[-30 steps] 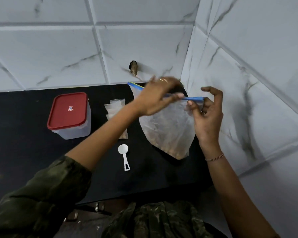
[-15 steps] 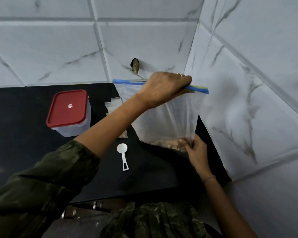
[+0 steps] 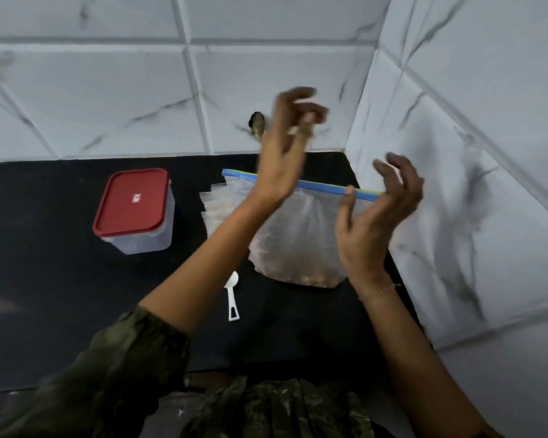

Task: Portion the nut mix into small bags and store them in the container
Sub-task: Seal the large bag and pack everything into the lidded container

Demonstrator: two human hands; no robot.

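Head view. Risk: unheld nut bag (image 3: 301, 235) likely slumps, spilling once unzipped. Lidded container (image 3: 133, 213) desk (image 3: 60, 279) left; small bags (image 3: 214, 207), scoop (image 3: 232, 298) centre. Left hand (image 3: 282, 159) raised above bag, fingers loosely curled, empty. Bag at right-back corner. Right hand (image 3: 374, 222) fingers relaxed, empty, just beside zip.

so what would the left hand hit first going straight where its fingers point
Likely the tiled wall: the left hand points up toward it with nothing visible between, though depth is unclear.
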